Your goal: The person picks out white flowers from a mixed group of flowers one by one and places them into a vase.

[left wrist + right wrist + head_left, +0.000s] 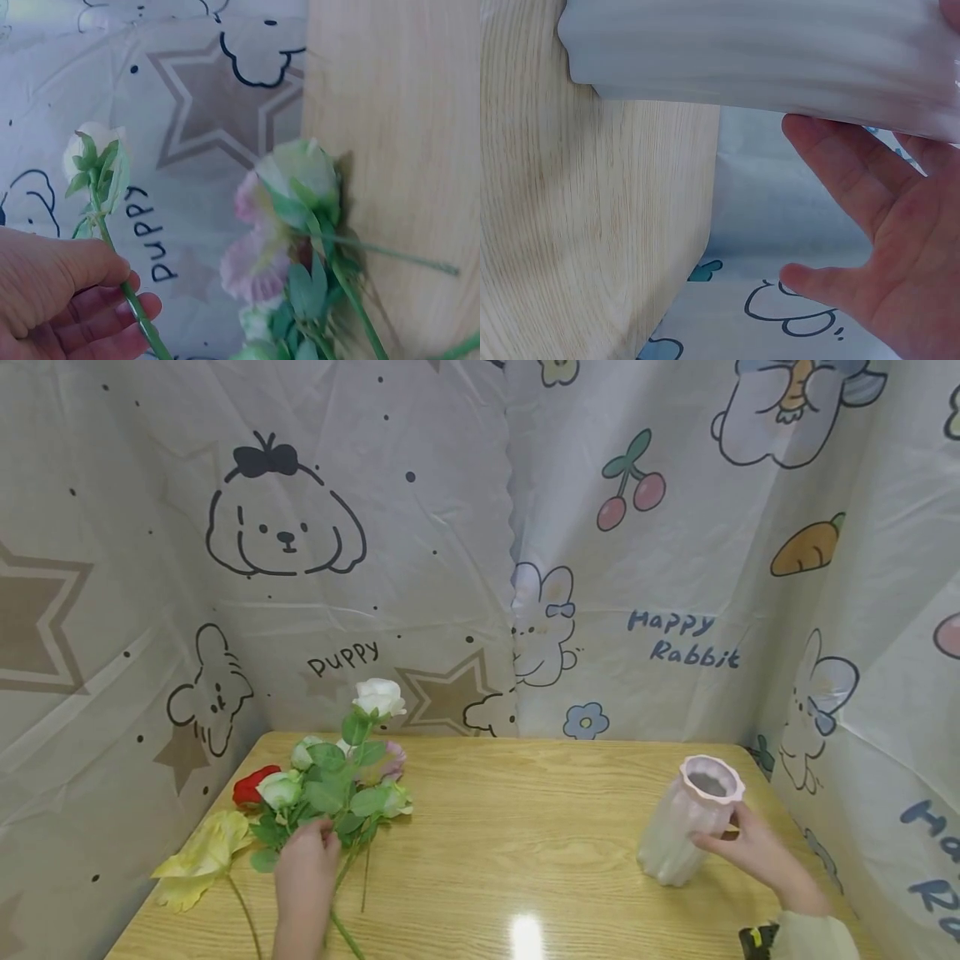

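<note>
At the left of the table, my left hand (306, 868) pinches a green stem between thumb and fingers. In the left wrist view that stem carries a white rose (97, 161), raised before the curtain. Around it lie pale green-white roses (280, 790), a red rose (253, 787), a pink flower (256, 259) and a yellow flower (201, 860). On the right, my right hand (761, 852) holds a ribbed pinkish-white vase (678, 827) near its scalloped rim, thumb on the near side. The right wrist view shows fingertips (802, 127) touching its wall; the vase's far side is hidden.
The light wood table (517, 827) reaches back to a printed curtain (450, 527), which also closes off both sides. Loose stems (243, 914) run toward the table's front left. Light reflects off the table near the front.
</note>
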Motion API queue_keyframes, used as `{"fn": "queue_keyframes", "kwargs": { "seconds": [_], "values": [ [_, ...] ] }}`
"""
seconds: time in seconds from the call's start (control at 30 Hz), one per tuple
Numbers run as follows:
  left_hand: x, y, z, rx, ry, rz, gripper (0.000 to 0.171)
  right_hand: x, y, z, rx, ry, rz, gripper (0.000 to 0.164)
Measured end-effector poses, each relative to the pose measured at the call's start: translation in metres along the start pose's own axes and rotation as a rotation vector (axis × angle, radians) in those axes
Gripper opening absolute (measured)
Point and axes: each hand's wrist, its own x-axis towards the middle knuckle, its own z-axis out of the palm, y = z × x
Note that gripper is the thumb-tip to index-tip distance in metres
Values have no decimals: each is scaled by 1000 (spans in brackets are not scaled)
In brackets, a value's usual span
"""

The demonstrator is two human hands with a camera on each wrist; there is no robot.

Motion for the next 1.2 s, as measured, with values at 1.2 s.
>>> {"fn": "queue_keyframes", "kwargs": {
  "seconds": [1.2],
  "values": [
    [19, 241, 27, -579, -3, 463, 17, 1, -9, 13, 84, -96, 105, 87]
  ]
}}
